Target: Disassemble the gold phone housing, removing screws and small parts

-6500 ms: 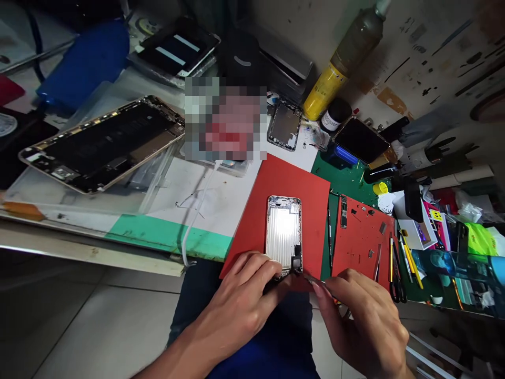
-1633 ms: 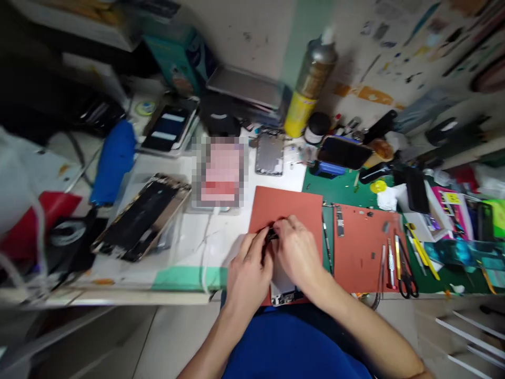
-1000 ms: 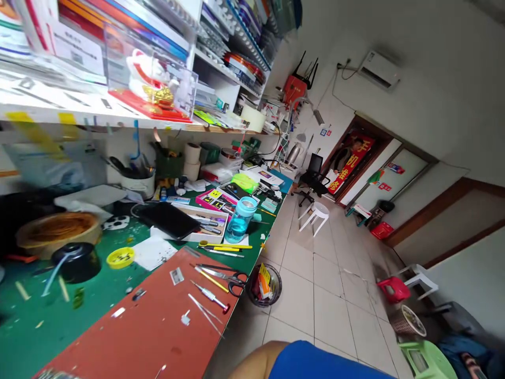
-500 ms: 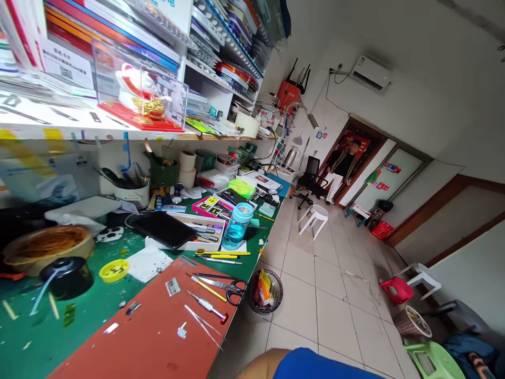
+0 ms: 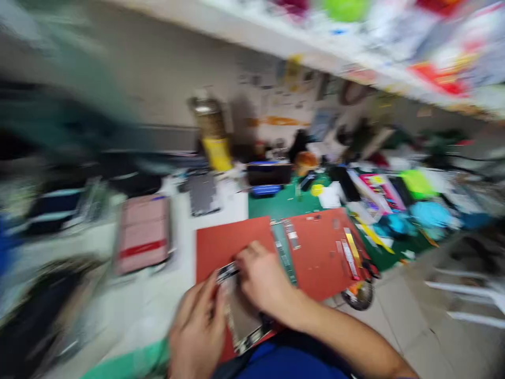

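Note:
An opened phone (image 5: pixel 245 315), its inner parts bare along the edges, lies tilted over the red mat (image 5: pixel 232 237). My left hand (image 5: pixel 197 323) is closed round its left edge, thumb and fingers on the frame. At the top right of the phone, the bent fingers of my right hand (image 5: pixel 262 276) press together; what is between them is hidden and blurred. Right of that hand, a narrow green strip (image 5: pixel 284 250) lies on the mat, with a small phone part (image 5: pixel 292 234) beside it.
To the left stands a pink phone box (image 5: pixel 144 234). A yellow-handled tool (image 5: pixel 353 247) lies at the mat's right. Behind are a dark-and-blue box (image 5: pixel 268 179) and a bottle with a yellow label (image 5: pixel 213 131). A shelf edge (image 5: pixel 315 60) runs overhead; a waste bin (image 5: pixel 359 295) is below right.
The view has swung left and down from the room to the bench. Both my hands and the opened phone are now in sight; neither hand was visible before.

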Tool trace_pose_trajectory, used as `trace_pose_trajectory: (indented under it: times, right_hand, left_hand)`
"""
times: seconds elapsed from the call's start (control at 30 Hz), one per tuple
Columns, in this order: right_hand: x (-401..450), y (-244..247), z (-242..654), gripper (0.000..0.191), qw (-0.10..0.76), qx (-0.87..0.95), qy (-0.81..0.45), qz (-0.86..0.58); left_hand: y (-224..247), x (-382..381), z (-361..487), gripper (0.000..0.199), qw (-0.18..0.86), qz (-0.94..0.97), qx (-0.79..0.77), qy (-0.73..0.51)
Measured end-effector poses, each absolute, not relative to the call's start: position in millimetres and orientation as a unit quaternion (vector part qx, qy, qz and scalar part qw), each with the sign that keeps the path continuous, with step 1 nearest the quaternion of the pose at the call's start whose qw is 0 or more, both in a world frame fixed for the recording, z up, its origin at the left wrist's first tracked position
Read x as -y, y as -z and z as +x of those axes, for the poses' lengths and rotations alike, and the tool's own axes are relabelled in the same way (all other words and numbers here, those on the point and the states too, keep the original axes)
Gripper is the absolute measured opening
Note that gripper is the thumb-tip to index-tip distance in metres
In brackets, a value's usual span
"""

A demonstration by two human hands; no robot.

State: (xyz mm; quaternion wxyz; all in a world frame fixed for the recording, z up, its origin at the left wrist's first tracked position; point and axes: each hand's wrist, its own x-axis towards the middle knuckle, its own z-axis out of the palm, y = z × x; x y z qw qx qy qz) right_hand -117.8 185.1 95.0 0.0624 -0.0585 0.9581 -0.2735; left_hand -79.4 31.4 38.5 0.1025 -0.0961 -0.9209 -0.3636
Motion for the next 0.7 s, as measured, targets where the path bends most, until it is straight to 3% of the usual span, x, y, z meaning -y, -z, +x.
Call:
trace_pose_trajectory:
  times: [0.1, 0.7]
  right_hand:
    - [-186.1, -68.2, -122.8, 0.021, 0.068, -0.941, 0.326, -0.055]
    - [-173.1, -57.8, -121.3, 0.019, 0.056, -0.938, 0.339, -0.040]
  left_hand:
    - [-34.6, -8.6, -73.3, 0.036, 0.055, -0.038, 0.935, 0.349]
    - [-37.5, -23.2, -84.8, 0.019, 0.063, -0.006, 0.934, 0.352]
